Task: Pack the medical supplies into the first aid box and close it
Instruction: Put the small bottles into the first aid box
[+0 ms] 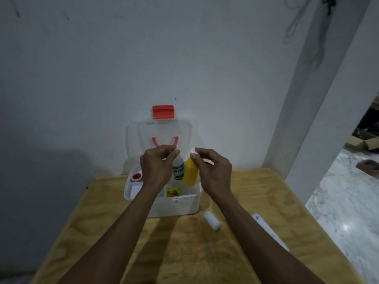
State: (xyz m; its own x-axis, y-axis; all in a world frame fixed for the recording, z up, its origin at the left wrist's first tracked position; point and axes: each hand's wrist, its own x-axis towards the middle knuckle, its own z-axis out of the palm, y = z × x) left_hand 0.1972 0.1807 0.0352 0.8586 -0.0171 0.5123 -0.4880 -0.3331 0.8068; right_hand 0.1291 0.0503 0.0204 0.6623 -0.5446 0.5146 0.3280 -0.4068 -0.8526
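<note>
- I see the first aid box standing open on the wooden worktop, pushed back near the wall; I take it as my landmark.
- Its clear lid is tipped up behind it against the wall, with the red latch at the top edge and the pink handle showing through the plastic.
- Inside the box, at its left end, sits a small red-capped container; at the front middle lies a little pack with a yellow and red print.
- Above the box's right half, my right hand pinches the white cap of a yellow bottle. The bottle's long axis is nearly upright, cap up, base down in the box.
- Just left of it my left hand has curled fingers round the top of a white bottle with a green label, also upright, base toward the box.
- In front of the box, to its right, a small white bottle lies on its side on the worktop.
- Further right of the box lies a long white tube, pointing diagonally away.
</note>
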